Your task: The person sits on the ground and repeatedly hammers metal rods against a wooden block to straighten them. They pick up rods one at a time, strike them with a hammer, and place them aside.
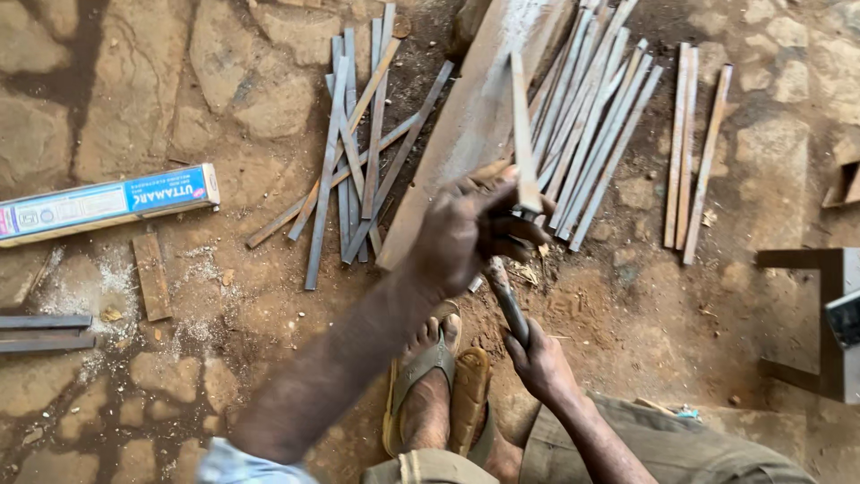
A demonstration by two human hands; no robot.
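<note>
My left hand (466, 229) is closed around the lower end of a thin flat metal strip (522, 125), holding it nearly upright over the ground. Just below, my right hand (540, 363) grips the handle of a hammer (506, 296) whose head sits hidden behind my left hand, close to the strip's lower end. My sandalled foot (425, 385) rests on the dirt beneath both hands. A long wide wooden plank (470, 116) lies slanted on the ground behind the strip.
Loose grey metal strips (358, 143) lie piled at centre left; another bundle (596, 134) fans out at centre right, with rusty strips (690, 143) further right. A long blue-and-white box (98, 204) lies at left. A metal frame (820, 314) stands at the right edge.
</note>
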